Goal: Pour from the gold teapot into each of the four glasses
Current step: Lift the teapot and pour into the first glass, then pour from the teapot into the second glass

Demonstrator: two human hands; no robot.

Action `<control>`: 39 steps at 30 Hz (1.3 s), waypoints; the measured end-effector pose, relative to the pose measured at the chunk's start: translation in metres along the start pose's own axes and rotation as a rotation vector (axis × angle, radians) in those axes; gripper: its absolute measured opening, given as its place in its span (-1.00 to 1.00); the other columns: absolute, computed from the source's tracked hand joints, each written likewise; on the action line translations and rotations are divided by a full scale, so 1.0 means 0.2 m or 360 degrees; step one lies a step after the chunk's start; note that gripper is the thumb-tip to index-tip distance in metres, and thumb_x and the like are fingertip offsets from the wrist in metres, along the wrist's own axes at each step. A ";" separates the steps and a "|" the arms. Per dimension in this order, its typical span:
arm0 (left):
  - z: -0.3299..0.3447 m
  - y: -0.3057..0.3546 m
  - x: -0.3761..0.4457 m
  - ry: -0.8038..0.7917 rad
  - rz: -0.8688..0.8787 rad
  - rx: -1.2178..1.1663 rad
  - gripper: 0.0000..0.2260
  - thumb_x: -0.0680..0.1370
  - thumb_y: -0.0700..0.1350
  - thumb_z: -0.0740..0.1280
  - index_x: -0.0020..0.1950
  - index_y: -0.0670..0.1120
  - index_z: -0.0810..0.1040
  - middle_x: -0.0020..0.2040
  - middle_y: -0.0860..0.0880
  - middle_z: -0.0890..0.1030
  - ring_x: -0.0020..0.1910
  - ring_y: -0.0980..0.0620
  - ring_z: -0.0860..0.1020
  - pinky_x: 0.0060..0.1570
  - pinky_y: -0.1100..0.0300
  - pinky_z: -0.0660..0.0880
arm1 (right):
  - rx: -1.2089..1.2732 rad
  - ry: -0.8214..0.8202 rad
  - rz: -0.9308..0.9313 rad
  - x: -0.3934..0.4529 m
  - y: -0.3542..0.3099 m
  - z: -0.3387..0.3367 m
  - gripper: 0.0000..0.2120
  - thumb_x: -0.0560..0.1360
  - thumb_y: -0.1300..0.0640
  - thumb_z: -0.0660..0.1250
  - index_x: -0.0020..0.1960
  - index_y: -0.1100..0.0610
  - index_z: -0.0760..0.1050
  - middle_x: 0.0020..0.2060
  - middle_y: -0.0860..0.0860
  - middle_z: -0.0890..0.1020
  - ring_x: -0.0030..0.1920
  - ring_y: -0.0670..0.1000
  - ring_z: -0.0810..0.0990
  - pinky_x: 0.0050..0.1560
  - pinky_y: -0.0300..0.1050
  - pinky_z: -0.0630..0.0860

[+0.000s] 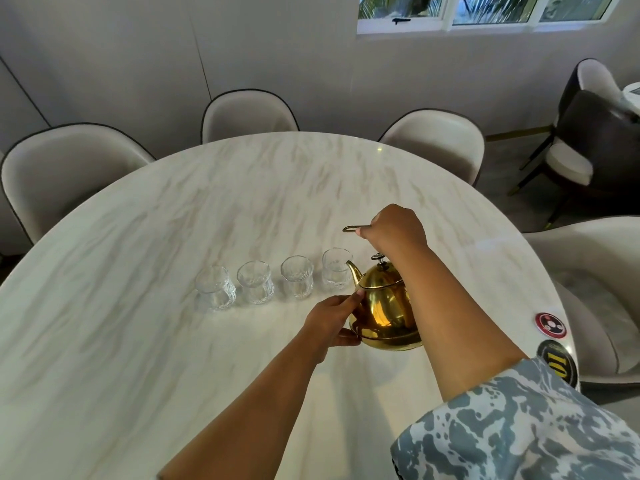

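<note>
The gold teapot [382,308] is near the right side of the marble table [173,209], lid on, spout pointing left toward the rightmost glass [335,268]. My right hand [396,228] grips the raised handle above the pot. My left hand [332,320] rests against the pot's left side, fingers touching its body below the spout. Three more clear glasses [297,277] [255,281] [214,287] stand in a row to the left. All look clear; I cannot tell whether they hold liquid.
Two round stickers, one red [550,325] and one black and gold [557,363], lie at the table's right edge. Padded chairs [69,164] ring the far side and another stands at the right [588,271].
</note>
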State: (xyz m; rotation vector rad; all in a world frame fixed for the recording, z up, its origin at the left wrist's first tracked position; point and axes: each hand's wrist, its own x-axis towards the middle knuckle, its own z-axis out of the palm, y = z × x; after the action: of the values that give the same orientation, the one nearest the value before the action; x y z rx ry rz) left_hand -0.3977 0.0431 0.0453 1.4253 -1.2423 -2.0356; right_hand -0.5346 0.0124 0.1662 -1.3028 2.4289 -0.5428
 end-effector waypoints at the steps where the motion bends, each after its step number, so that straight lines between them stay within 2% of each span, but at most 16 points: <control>1: 0.00 -0.01 0.01 0.0002 0.0010 0.0027 -0.60 0.49 0.19 0.40 0.19 -0.04 0.61 0.21 -0.14 0.63 -0.03 -0.21 0.71 -0.05 0.00 0.68 | 0.0039 0.0011 -0.0002 -0.01 0.02 0.01 -0.66 0.51 -0.06 0.39 -0.06 0.25 0.64 -0.48 -0.01 0.50 -0.51 -0.07 0.43 -0.49 -0.26 0.30; 5: -0.02 -0.04 0.02 0.0038 0.0034 0.0106 -0.53 0.49 0.18 0.41 0.29 -0.07 0.59 0.19 -0.13 0.65 0.02 -0.18 0.69 0.02 -0.01 0.66 | 0.0243 0.0074 -0.0060 -0.09 0.12 0.04 -0.68 0.55 -0.02 0.36 0.00 0.24 0.68 -0.29 0.09 0.68 -0.41 -0.05 0.50 -0.33 -0.23 0.43; 9: -0.04 -0.07 0.03 0.0078 0.0036 0.0123 -0.50 0.47 0.14 0.45 0.33 -0.07 0.55 0.22 -0.12 0.63 0.09 -0.16 0.66 0.08 -0.02 0.64 | 0.0354 0.0164 -0.0097 -0.16 0.20 0.10 -0.69 0.57 -0.01 0.33 -0.05 0.22 0.69 -0.45 -0.05 0.56 -0.42 -0.11 0.47 -0.42 -0.26 0.33; 12: -0.05 -0.08 0.02 0.0088 0.0042 0.0075 -0.47 0.46 0.10 0.48 0.38 -0.05 0.51 0.26 -0.12 0.60 0.15 -0.17 0.63 0.11 -0.04 0.62 | 0.0459 0.0254 -0.0128 -0.21 0.23 0.14 -0.68 0.57 -0.02 0.33 -0.07 0.22 0.69 -0.32 0.05 0.67 -0.27 0.02 0.60 -0.26 -0.16 0.48; 14: -0.06 -0.09 0.01 0.0098 0.0061 0.0038 -0.44 0.45 0.10 0.50 0.40 -0.05 0.50 0.27 -0.12 0.60 0.14 -0.15 0.64 0.06 0.01 0.63 | 0.0487 0.0294 -0.0164 -0.24 0.24 0.15 -0.69 0.58 -0.03 0.32 -0.04 0.20 0.69 -0.25 0.07 0.70 -0.20 0.04 0.62 -0.21 -0.15 0.50; 16: -0.08 -0.10 -0.01 0.0118 0.0072 -0.0020 -0.43 0.43 0.09 0.51 0.39 -0.04 0.51 0.27 -0.12 0.60 0.13 -0.14 0.64 0.00 0.03 0.63 | 0.0494 0.0309 -0.0216 -0.26 0.22 0.16 -0.70 0.58 -0.03 0.32 -0.03 0.18 0.69 -0.25 0.05 0.70 -0.20 0.02 0.60 -0.28 -0.21 0.44; 18: -0.11 -0.10 -0.02 0.0146 0.0073 -0.0063 -0.44 0.42 0.08 0.52 0.38 -0.05 0.52 0.26 -0.12 0.60 0.14 -0.16 0.64 0.02 0.01 0.63 | 0.0501 0.0305 -0.0254 -0.27 0.19 0.15 -0.71 0.58 -0.04 0.32 -0.01 0.16 0.69 -0.22 0.05 0.71 -0.18 0.02 0.62 -0.26 -0.21 0.45; 23: -0.18 -0.10 -0.07 0.0181 0.0057 -0.0087 -0.50 0.43 0.07 0.52 0.32 -0.05 0.54 0.24 -0.10 0.61 0.10 -0.16 0.64 -0.14 0.09 0.63 | 0.0489 0.0210 -0.0278 -0.29 0.11 0.15 -0.70 0.57 -0.07 0.32 0.00 0.15 0.69 -0.39 -0.05 0.60 -0.27 0.07 0.64 -0.13 0.05 0.66; 24: -0.19 -0.10 -0.08 0.0186 0.0049 -0.0092 -0.49 0.43 0.08 0.52 0.32 -0.06 0.54 0.22 -0.10 0.62 0.08 -0.16 0.65 -0.15 0.10 0.63 | 0.0454 0.0187 -0.0285 -0.28 0.08 0.15 -0.69 0.57 -0.08 0.32 0.02 0.14 0.69 -0.36 -0.03 0.62 -0.26 0.08 0.65 -0.15 0.03 0.66; 26: -0.23 -0.10 -0.09 0.0203 0.0040 -0.0080 -0.48 0.43 0.10 0.51 0.32 -0.07 0.55 0.18 -0.11 0.64 0.06 -0.16 0.66 -0.16 0.09 0.65 | 0.0348 0.0150 -0.0321 -0.28 0.03 0.16 -0.68 0.57 -0.08 0.31 0.07 0.13 0.69 -0.22 0.04 0.70 -0.18 0.06 0.64 -0.20 -0.12 0.56; 28: -0.25 -0.10 -0.10 0.0213 0.0041 -0.0060 -0.50 0.44 0.12 0.49 0.31 -0.06 0.57 0.15 -0.11 0.65 0.04 -0.17 0.67 -0.11 0.04 0.67 | 0.0287 0.0126 -0.0351 -0.27 -0.03 0.17 -0.67 0.57 -0.08 0.31 0.07 0.14 0.69 -0.15 0.07 0.73 -0.15 0.05 0.64 -0.19 -0.16 0.49; 30: -0.28 -0.10 -0.12 0.0215 0.0038 -0.0057 -0.54 0.45 0.13 0.48 0.26 -0.06 0.60 0.14 -0.12 0.66 0.01 -0.20 0.69 0.00 -0.04 0.67 | 0.0246 0.0096 -0.0350 -0.26 -0.08 0.18 -0.67 0.57 -0.07 0.32 0.03 0.17 0.69 -0.20 0.08 0.72 -0.22 0.03 0.61 -0.16 -0.12 0.53; 32: -0.30 -0.09 -0.13 0.0208 0.0025 -0.0066 -0.56 0.45 0.14 0.47 0.23 -0.07 0.62 0.14 -0.15 0.67 -0.01 -0.23 0.70 0.04 -0.11 0.65 | 0.0207 0.0056 -0.0331 -0.24 -0.14 0.18 -0.68 0.56 -0.06 0.33 -0.02 0.19 0.69 -0.32 0.04 0.67 -0.35 0.00 0.57 -0.25 -0.16 0.51; 35: -0.32 -0.08 -0.14 0.0201 0.0008 -0.0097 -0.56 0.45 0.16 0.46 0.21 -0.09 0.63 0.15 -0.16 0.67 -0.07 -0.24 0.71 0.00 -0.09 0.67 | 0.0125 0.0000 -0.0289 -0.19 -0.21 0.18 -0.68 0.54 -0.05 0.35 -0.07 0.22 0.67 -0.49 -0.04 0.52 -0.50 -0.10 0.47 -0.46 -0.27 0.32; 39: -0.33 -0.06 -0.14 0.0192 -0.0010 -0.0132 -0.51 0.44 0.19 0.46 0.24 -0.10 0.62 0.21 -0.15 0.63 -0.09 -0.24 0.72 -0.08 -0.04 0.69 | -0.0002 -0.0050 -0.0248 -0.16 -0.28 0.19 -0.68 0.53 -0.06 0.38 -0.12 0.22 0.62 -0.51 -0.03 0.46 -0.53 -0.09 0.43 -0.49 -0.28 0.26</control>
State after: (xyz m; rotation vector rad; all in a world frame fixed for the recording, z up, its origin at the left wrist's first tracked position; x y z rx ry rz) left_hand -0.3254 0.0408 0.0443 1.4910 -1.0932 -1.9496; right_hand -0.4610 0.0039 0.1636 -1.4986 2.3155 -0.5561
